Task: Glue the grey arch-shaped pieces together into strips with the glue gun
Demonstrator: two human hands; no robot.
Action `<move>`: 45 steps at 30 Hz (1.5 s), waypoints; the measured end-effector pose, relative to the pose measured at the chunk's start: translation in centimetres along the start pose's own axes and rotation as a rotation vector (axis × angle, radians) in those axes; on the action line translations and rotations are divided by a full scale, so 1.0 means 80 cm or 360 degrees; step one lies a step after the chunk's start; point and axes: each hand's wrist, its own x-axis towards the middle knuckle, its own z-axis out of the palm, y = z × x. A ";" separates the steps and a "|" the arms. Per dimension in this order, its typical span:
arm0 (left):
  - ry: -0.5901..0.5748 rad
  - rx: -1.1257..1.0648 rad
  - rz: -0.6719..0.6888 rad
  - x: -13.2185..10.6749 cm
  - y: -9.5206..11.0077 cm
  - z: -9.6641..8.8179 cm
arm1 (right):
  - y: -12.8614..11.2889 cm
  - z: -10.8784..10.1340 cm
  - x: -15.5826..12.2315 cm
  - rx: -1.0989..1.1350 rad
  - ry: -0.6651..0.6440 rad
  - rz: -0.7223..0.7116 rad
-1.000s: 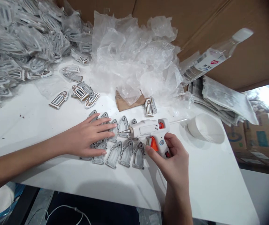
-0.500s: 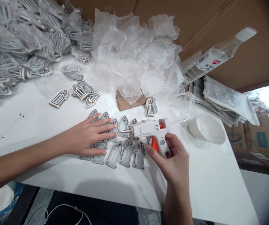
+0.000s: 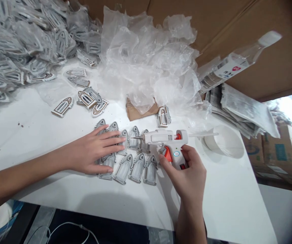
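My right hand (image 3: 186, 176) grips the handle of a white glue gun (image 3: 165, 139) with an orange trigger; its metal nozzle points left, just over the upper row of grey arch-shaped window pieces (image 3: 135, 167) laid out on the white table (image 3: 224, 193). My left hand (image 3: 95, 150) lies flat, fingers stretched out, pressing down on the left pieces of those rows. A glue stick juts from the gun's back toward a white bowl (image 3: 223, 142).
A heap of bagged arch pieces (image 3: 21, 44) fills the back left. Crumpled clear plastic wrap (image 3: 148, 61) lies behind the rows, with loose decorated arches (image 3: 90, 100) beside it. A plastic bottle (image 3: 237, 64) leans on cardboard at right, above stacked packets (image 3: 240, 105).
The glue gun has tipped level and shifted slightly right, its nozzle lifting off the upper row. My left hand has stayed flat on the pieces.
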 end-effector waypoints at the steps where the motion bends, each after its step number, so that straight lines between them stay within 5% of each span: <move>1: 0.0001 0.0005 -0.0001 0.000 0.001 0.000 | 0.001 0.000 0.000 -0.0023 -0.0001 -0.0007; 30: 0.0213 -0.0097 0.0288 -0.006 0.008 0.005 | -0.004 0.025 -0.008 -0.0365 0.0057 -0.0155; 45: 0.0346 0.0101 0.0024 -0.005 0.005 -0.002 | -0.007 0.026 -0.010 -0.0389 0.0089 -0.0217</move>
